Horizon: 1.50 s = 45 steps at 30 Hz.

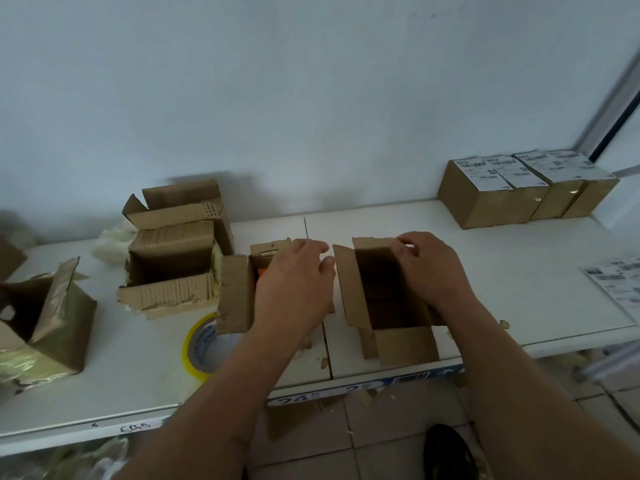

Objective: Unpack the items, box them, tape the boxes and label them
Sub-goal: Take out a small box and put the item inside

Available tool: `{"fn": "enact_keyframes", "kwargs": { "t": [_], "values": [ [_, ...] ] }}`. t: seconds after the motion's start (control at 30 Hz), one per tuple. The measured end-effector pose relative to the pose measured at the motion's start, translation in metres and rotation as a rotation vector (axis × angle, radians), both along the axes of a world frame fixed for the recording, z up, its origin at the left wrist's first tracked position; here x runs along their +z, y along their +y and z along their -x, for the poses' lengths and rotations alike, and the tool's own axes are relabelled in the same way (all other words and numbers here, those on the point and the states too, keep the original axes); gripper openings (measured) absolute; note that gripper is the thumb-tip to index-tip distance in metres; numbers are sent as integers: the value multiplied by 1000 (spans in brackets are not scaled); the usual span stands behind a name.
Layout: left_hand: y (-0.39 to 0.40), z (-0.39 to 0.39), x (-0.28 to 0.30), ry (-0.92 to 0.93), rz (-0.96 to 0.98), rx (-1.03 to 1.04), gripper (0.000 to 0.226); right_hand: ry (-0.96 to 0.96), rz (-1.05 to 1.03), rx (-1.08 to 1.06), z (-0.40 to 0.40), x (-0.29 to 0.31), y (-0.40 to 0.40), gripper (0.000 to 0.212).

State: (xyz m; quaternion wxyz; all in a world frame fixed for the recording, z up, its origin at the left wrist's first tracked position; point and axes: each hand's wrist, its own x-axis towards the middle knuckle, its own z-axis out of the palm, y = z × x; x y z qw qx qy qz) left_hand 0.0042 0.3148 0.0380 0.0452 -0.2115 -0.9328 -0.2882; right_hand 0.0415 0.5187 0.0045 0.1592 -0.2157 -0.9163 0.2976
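— So, where are our hands right now?
— Both are over the middle of the white table (485,271). Our left hand (294,278) lies across the top of a small open box (239,292), fingers curved over its far side; we cannot tell whether it grips the cardboard or only rests on it. Something orange shows inside that box, just left of the hand.
— And the right one?
— Our right hand (426,265) has its fingers curled over the far flap of a second open box (384,299), holding that flap. This box stands just to the right of the first, its near flap hanging down over the table's front edge, and its inside looks dark.
— What else do we have on the table?
— A roll of yellowish tape (201,344) lies flat just in front of the left box, partly hidden by our forearm. Behind and to the left stands a larger torn carton (173,268), open at the top, with another open carton (187,199) behind it by the wall. At the far left sits a crumpled taped box (52,323). At the back right, three closed boxes (519,192) stand side by side, touching, each with a white label on top. A sheet of labels (616,282) lies at the right edge
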Motion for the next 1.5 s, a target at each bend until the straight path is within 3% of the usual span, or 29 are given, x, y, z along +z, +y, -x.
{"fn": "enact_keyframes", "kwargs": {
  "t": [0.23,0.4,0.6,0.73,0.83,0.93,1.1,1.5],
  "values": [
    [-51,17,-1,99,136,97,28,-6,-121,153,-8,11,-44,30],
    [-78,30,-18,18,145,104,31,-91,8,285,-3,31,-100,26],
    [-96,27,-23,-84,29,111,29,-133,31,254,35,45,-153,26],
    [-102,27,-33,-116,-38,105,31,-301,289,208,59,35,-175,23],
    [-103,30,-40,-185,-92,117,29,-395,364,133,71,31,-185,17],
    [-104,36,-44,-211,-83,121,30,-489,406,74,74,30,-190,25],
    [-106,43,-46,-268,-60,104,21,-538,506,10,78,26,-195,25],
    [-107,44,-39,-469,-257,138,24,-548,476,55,83,16,-201,27]
  ]
}}
